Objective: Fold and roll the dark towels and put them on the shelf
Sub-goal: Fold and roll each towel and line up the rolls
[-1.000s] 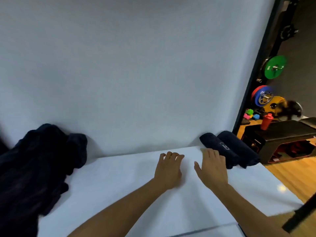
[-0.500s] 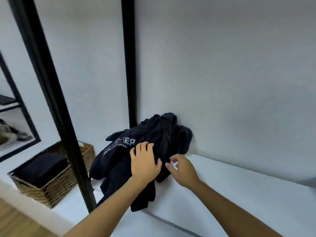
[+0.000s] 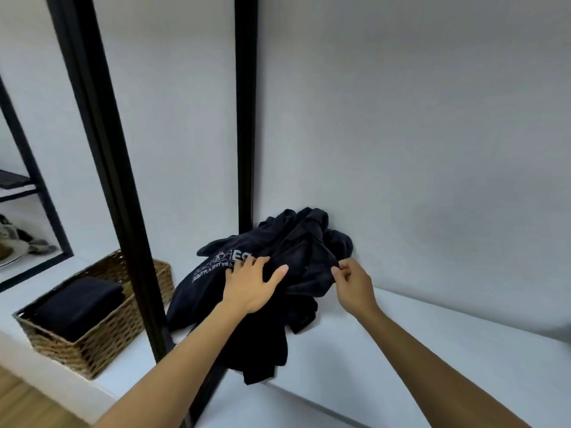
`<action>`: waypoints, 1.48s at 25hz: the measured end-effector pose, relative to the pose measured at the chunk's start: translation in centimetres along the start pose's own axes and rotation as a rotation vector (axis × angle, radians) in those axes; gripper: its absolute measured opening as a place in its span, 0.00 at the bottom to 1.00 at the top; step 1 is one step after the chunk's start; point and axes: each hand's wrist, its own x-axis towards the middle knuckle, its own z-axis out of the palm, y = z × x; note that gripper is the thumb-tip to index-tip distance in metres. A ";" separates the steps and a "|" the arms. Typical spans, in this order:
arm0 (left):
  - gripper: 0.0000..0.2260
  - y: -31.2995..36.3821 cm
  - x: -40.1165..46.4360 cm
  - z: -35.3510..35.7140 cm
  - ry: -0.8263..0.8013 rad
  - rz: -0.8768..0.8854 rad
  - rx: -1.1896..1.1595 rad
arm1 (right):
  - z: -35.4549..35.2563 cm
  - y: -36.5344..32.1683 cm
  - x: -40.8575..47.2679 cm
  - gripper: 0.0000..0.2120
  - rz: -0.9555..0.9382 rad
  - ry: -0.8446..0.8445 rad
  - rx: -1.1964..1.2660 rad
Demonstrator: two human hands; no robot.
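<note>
- The heap of dark towels (image 3: 296, 261) sits at the counter's (image 3: 432, 350) back left corner, against the wall.
- Your left hand (image 3: 251, 287) lies flat on it, fingers straight.
- Your right hand (image 3: 352, 284) pinches its right edge.
- A wicker basket (image 3: 102, 332) stands left.

Landmark: the pile of dark towels (image 3: 278, 273), crumpled on the white table (image 3: 417, 350) against the wall, with pale lettering on its left face. Your left hand (image 3: 250, 288) lies flat on the front of the pile, fingers (image 3: 247, 264) spread and straight, thumb out toward the right. Your right hand (image 3: 355, 285) is at the pile's right edge, its thumb and forefinger pinching a fold of cloth. A black post (image 3: 245, 112) rises directly behind the pile; a second black post (image 3: 108, 180) stands left of it. Further left of the pile, on a lower ledge, a wicker basket (image 3: 99, 338) holds a folded dark towel (image 3: 80, 304).
</note>
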 end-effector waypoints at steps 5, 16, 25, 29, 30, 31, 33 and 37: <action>0.34 7.0 1.6 0.9 0.064 0.219 -0.001 | -8.3 2.0 -3.9 0.07 0.167 0.392 0.244; 0.38 22.5 -6.9 15.4 -0.541 0.484 -0.023 | -19.3 18.6 -10.7 0.13 0.601 0.252 -0.142; 0.06 26.9 -4.8 14.4 -0.367 0.164 -0.539 | -25.9 17.8 -10.2 0.10 0.559 0.624 0.399; 0.09 24.8 0.4 8.3 -0.064 -0.073 -0.797 | -32.2 17.8 -9.1 0.09 0.506 0.686 0.510; 0.09 23.8 1.5 7.0 -0.029 -0.036 -0.728 | -32.9 17.9 -9.1 0.07 0.500 0.629 0.386; 0.09 22.7 2.4 6.2 -0.019 0.021 -0.592 | -33.2 18.1 -9.3 0.06 0.497 0.564 0.225; 0.11 20.7 3.4 5.8 -0.046 0.110 -0.236 | -32.6 19.0 -9.6 0.05 0.507 0.456 -0.100; 0.15 18.4 2.4 8.3 -0.145 0.137 0.115 | -29.4 21.4 -10.5 0.13 0.588 0.261 -0.384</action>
